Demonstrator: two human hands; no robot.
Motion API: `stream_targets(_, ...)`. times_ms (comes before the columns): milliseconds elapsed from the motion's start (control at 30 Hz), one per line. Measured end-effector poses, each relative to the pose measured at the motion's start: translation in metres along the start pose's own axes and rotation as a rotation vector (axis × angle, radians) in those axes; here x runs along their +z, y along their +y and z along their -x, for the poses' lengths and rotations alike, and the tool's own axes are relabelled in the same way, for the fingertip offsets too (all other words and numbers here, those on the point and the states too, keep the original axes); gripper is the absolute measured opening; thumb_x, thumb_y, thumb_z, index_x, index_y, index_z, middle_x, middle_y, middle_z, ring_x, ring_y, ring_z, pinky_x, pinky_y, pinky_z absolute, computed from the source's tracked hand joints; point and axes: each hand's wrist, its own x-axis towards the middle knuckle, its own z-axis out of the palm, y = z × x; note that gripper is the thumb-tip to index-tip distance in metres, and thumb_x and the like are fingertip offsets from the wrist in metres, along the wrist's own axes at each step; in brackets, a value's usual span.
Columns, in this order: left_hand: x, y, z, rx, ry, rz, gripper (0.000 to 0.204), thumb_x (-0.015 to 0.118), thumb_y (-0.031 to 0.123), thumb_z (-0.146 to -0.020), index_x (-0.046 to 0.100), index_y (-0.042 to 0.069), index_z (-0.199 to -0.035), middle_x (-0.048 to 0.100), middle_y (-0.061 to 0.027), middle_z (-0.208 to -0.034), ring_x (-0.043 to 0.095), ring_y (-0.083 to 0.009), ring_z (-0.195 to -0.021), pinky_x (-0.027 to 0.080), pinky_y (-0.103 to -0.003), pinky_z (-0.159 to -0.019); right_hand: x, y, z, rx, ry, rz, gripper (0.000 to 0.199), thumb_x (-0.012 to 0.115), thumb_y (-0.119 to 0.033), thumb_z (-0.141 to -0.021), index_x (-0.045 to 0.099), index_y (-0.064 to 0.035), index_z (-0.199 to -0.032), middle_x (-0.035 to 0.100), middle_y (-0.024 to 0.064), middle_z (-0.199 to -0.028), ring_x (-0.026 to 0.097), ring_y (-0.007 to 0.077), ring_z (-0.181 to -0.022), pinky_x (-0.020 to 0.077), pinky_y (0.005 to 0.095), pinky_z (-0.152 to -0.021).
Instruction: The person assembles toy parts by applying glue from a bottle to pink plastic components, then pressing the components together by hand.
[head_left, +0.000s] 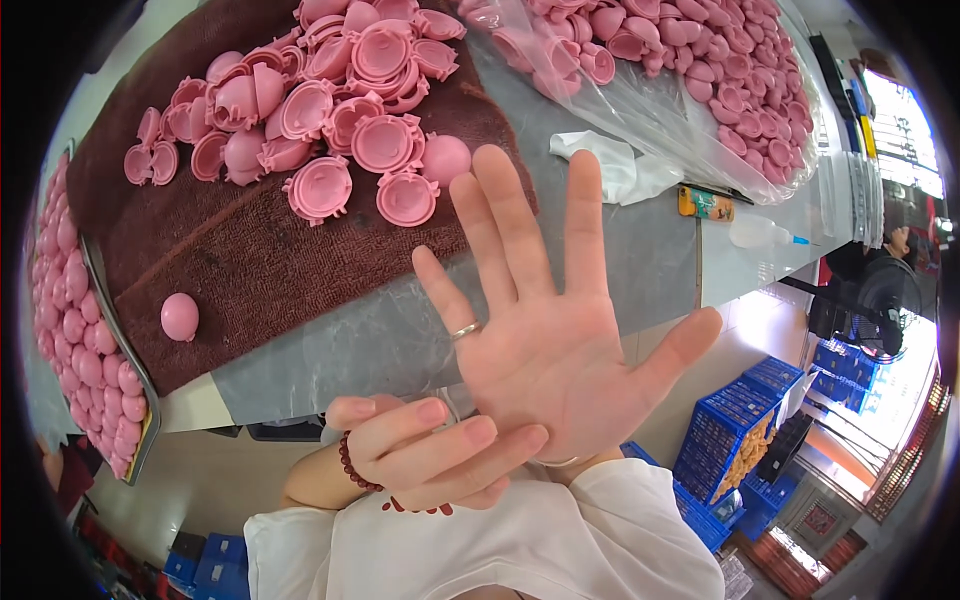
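My right hand (545,345) is raised in the middle, palm toward me and all its fingers spread, a ring on the little finger. It holds nothing. Below and to its left is my left hand (430,450), with a dark red bead bracelet at the wrist. Its fingers are loosely bent and slightly apart, with the tips against or just in front of my right wrist. Behind them shows a pale grey thing (457,403), mostly hidden. Beyond my hands, pink plastic ball shells (385,142), many of them opened, lie heaped on a brown towel (290,265).
One closed pink ball (180,317) lies apart on the towel. A tray of pink balls (140,375) stands at far left. At back right are a clear bag of pink shells (740,90), a white cloth (610,170) and a small bottle (762,233). Blue crates (735,420) stand on the floor.
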Motion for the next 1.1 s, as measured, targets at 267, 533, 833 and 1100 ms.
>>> stream_targets(267,0.007,0.005,0.004,-0.002,0.113,0.027,0.03,0.033,0.045,-0.085,0.062,0.038,-0.09,0.043,0.0046,-0.105,0.036,-0.015,-0.099,0.023,-0.032,-0.095,0.003,0.001,0.001,-0.032,-0.016,0.005,0.1,0.013,-0.086,-0.061,-0.016,-0.0258,-0.136,-0.005,0.014,-0.144,-0.005,0.0266,-0.132,-0.0073,0.0479,-0.101)
stream_targets(533,0.007,0.005,0.007,-0.028,0.105,0.036,0.028,0.035,0.045,-0.084,0.062,0.039,-0.088,0.041,0.0052,-0.097,0.036,-0.0147,-0.092,0.021,-0.033,-0.096,-0.001,0.0,0.003,-0.109,0.142,0.086,0.092,0.019,-0.079,-0.069,-0.004,-0.0233,-0.138,0.004,0.0145,-0.143,0.004,0.0262,-0.131,0.0062,0.0436,-0.104)
stream_targets(833,0.005,0.008,0.001,-0.086,0.121,0.049,0.024,0.048,0.039,-0.071,0.066,0.038,-0.088,0.037,0.0094,-0.086,0.035,-0.008,-0.083,0.027,-0.025,-0.076,0.004,0.002,0.003,-0.21,0.002,0.179,0.084,0.028,-0.068,-0.078,-0.004,-0.0185,-0.138,-0.008,0.0208,-0.141,-0.006,0.0315,-0.132,0.0021,0.0586,-0.1)
stream_targets(1100,0.003,0.011,0.0,-0.119,0.051,0.023,0.028,0.042,0.043,-0.078,0.065,0.037,-0.093,0.038,0.0088,-0.088,0.034,-0.009,-0.086,0.027,-0.025,-0.079,0.001,0.006,0.002,-0.254,-0.013,0.217,0.084,0.029,-0.067,-0.078,-0.005,-0.018,-0.138,-0.011,0.0241,-0.14,-0.008,0.0345,-0.131,0.0025,0.0601,-0.099)
